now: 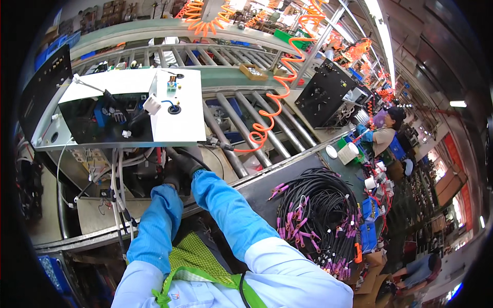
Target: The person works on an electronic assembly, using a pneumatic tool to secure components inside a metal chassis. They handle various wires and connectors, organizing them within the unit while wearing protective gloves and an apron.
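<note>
Both of my dark-gloved hands reach in under the front edge of a white sheet-metal panel (177, 120) on an open machine cabinet. My left hand (172, 175) is low among the wiring, right of a bundle of grey-white cables (119, 179). Close beside it, my right hand (184, 161) is next to a black cable (195, 155). The fingers of both hands are hidden by shadow, wiring and the panel edge, so what they grip does not show. A small component with copper-coloured turns (172, 82) sits on the panel. Below it is a white connector (152, 104).
A roller conveyor (241, 115) runs behind and right of the cabinet. An orange coiled air hose (275, 110) hangs across it. Black cables with pink-sleeved ends (318, 210) are heaped on the right bench. Farther right, a co-worker (386, 128) stands near another black cabinet (331, 95).
</note>
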{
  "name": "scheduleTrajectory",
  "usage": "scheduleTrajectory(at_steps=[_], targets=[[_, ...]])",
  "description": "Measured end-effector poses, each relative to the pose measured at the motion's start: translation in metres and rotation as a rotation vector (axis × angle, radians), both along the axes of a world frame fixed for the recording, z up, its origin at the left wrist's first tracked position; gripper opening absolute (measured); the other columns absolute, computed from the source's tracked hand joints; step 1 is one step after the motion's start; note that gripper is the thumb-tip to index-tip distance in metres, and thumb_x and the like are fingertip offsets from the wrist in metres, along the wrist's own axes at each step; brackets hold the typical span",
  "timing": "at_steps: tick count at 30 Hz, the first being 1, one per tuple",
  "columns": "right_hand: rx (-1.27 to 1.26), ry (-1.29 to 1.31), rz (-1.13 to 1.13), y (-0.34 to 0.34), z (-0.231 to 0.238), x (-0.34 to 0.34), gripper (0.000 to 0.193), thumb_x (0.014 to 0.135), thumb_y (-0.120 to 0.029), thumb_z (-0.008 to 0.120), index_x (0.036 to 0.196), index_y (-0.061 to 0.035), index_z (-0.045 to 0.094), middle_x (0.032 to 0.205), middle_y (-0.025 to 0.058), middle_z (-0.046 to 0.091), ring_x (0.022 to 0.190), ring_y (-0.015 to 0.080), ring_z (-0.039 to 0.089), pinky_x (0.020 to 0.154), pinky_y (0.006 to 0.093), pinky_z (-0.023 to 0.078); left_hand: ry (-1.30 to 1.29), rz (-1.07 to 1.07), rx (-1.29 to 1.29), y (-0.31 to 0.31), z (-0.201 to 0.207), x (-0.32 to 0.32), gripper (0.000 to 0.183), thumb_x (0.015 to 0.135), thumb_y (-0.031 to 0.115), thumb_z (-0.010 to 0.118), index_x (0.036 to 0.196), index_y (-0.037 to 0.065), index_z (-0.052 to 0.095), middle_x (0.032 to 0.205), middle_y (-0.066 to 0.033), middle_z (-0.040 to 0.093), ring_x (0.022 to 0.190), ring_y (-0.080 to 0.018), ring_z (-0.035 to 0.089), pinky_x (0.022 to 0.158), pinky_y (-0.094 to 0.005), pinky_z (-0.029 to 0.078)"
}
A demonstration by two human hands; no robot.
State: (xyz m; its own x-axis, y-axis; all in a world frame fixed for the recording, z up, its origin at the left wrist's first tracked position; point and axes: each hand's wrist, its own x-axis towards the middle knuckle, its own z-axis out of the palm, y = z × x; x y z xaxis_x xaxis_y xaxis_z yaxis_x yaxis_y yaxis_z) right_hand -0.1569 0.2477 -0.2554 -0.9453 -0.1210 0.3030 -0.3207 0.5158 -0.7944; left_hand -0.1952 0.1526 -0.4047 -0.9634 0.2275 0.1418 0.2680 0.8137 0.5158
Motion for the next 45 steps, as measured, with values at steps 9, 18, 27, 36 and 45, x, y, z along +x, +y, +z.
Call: scheduleTrajectory(at_steps=[9,18,27,36,45], targets=[[-0.019,0.092,-0.044,0.004,0.004,0.003,0.038,0.077,-0.04,0.068,0.1,-0.0098,0.067,0.093,0.014,0.068,0.091,0.0313,0.064,0.077,0.0386,0.051,0.104,-0.013,0.243,-0.004,-0.037,-0.008,0.044,0.09,0.037,0.05,0.123,0.007,0.05,0.119,-0.0168,0.056,0.114,-0.0249,0.053,0.092,-0.0347,0.044],[-0.032,0.089,-0.043,0.009,0.005,0.0,0.031,0.082,-0.031,0.067,0.101,-0.0055,0.068,0.094,0.0123,0.069,0.088,0.0258,0.066,0.075,0.0355,0.051,0.23,-0.086,-0.084,0.011,-0.011,0.004,0.042,0.088,0.036,0.051,0.123,0.014,0.054,0.115,-0.0181,0.057,0.112,-0.0315,0.054,0.093,-0.0402,0.044],[0.03,0.079,-0.042,0.001,0.002,0.0,0.036,0.082,-0.034,0.067,0.103,-0.0053,0.068,0.095,0.0135,0.069,0.089,0.0256,0.066,0.076,0.0346,0.05,-0.172,0.053,0.826,-0.004,0.016,0.022,0.034,0.089,0.025,0.05,0.115,0.003,0.053,0.099,-0.0152,0.063,0.091,-0.0302,0.062,0.078,-0.0394,0.049],[0.038,0.161,-0.08,0.004,-0.007,-0.012,0.035,0.082,-0.031,0.068,0.101,-0.0013,0.065,0.093,0.0161,0.068,0.086,0.0269,0.065,0.075,0.0358,0.048,-0.189,0.032,0.701,0.003,0.073,0.053,0.042,0.09,0.03,0.047,0.127,0.011,0.048,0.123,-0.0151,0.052,0.115,-0.0306,0.05,0.099,-0.0407,0.039],[0.101,0.079,0.102,0.001,-0.002,-0.011,0.049,0.092,-0.046,0.051,0.109,-0.0005,0.061,0.098,0.0166,0.064,0.093,0.0269,0.057,0.089,0.0372,0.04,0.108,0.221,0.5,0.015,0.08,0.085,0.035,0.082,0.014,0.049,0.115,0.005,0.053,0.108,-0.022,0.059,0.101,-0.0355,0.057,0.086,-0.0416,0.046]])
